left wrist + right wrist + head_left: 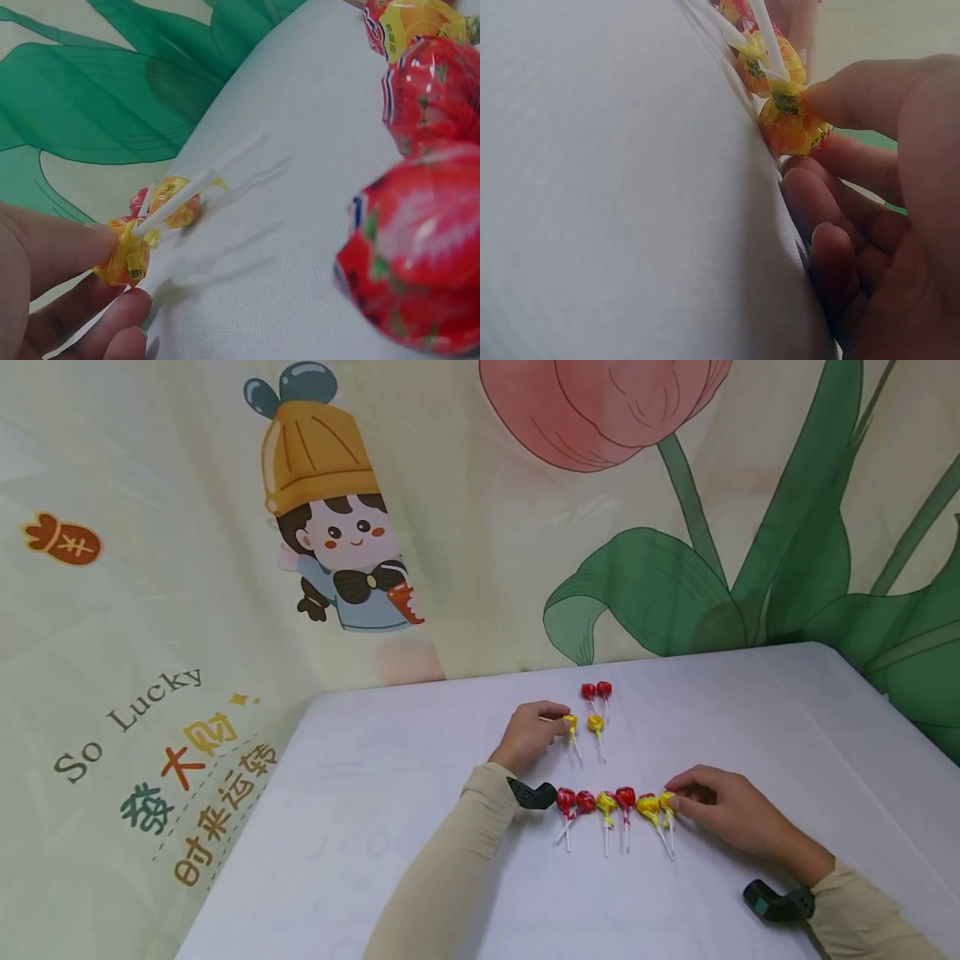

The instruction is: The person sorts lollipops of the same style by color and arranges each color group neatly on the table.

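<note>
Up on the table, my left hand pinches a yellow-wrapped lollipop by its head, its stick pointing toward me. Beside it lies another yellow lollipop, with two red lollipops just behind. Nearer to me runs a row of red and yellow lollipops, heads away from me. At the row's right end my right hand pinches a yellow lollipop between thumb and finger. It sits close against a neighbouring yellow lollipop. A red lollipop is at the row's left end, by my left wrist.
Everything lies on a white-covered table. Behind it hangs a printed backdrop with a tulip and a cartoon figure. A black wrist device is on my left wrist, another black device on my right.
</note>
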The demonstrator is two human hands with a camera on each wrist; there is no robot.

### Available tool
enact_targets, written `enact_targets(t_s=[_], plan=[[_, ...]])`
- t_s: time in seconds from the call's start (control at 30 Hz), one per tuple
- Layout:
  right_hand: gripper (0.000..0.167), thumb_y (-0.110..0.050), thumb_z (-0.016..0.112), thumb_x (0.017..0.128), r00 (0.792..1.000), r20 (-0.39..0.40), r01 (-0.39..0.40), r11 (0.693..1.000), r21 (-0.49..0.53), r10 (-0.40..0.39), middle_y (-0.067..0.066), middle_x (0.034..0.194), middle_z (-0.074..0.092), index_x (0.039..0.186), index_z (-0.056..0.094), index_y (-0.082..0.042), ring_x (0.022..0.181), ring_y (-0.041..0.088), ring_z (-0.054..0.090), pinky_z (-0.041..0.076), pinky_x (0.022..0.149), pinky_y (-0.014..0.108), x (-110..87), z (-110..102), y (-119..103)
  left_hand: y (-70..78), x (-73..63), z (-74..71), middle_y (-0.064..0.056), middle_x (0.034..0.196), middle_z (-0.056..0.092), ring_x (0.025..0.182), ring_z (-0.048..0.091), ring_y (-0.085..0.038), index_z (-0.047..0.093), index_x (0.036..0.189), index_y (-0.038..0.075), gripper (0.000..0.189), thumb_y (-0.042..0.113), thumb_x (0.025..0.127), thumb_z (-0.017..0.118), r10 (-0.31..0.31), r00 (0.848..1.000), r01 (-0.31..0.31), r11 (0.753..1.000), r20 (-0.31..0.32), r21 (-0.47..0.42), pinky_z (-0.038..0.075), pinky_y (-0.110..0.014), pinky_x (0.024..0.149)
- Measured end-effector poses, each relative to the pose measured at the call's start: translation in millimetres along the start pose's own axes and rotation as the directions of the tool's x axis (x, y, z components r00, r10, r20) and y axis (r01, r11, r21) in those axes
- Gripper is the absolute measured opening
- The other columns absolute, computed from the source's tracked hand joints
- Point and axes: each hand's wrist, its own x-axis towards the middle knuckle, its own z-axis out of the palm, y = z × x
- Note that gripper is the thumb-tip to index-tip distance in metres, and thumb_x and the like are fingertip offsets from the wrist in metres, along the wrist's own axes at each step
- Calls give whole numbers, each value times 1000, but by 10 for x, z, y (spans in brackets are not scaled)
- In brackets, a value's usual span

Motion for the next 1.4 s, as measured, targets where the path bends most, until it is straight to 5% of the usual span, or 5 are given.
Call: enact_targets(t_s=[0.3, 0.63, 1.4], plan=[[23, -28, 72, 94, 1000, 2, 7, 1000, 10, -7, -2, 96, 62, 111, 71, -13, 86, 18, 53, 49, 69, 26, -13, -9, -14, 15, 71, 59, 6, 102, 70, 93, 61, -14, 76, 111, 15, 18, 18, 93, 71, 56, 998, -55, 994, -7, 94, 50, -30, 81], [22, -27, 72, 94, 1000, 3, 18, 1000, 9, -18, -2, 95, 62, 111, 71, -14, 86, 19, 53, 50, 70, 26, 9, -35, 0, 30, 118, 103, 7, 104, 69, 102, 59, -15, 76, 108, 18, 16, 19, 93, 72, 32, 999, -31, 994, -4, 104, 48, -36, 92], [21, -24, 73, 93, 1000, -5, 20, 1000, 9, -20, -2, 94, 60, 111, 71, -13, 86, 18, 52, 49, 69, 25, 12, -40, -7, 0, 180, 188, 6, 105, 67, 101, 58, -17, 76, 109, 19, 16, 20, 94, 71, 18, 1000, -16, 994, -14, 110, 49, -36, 92]])
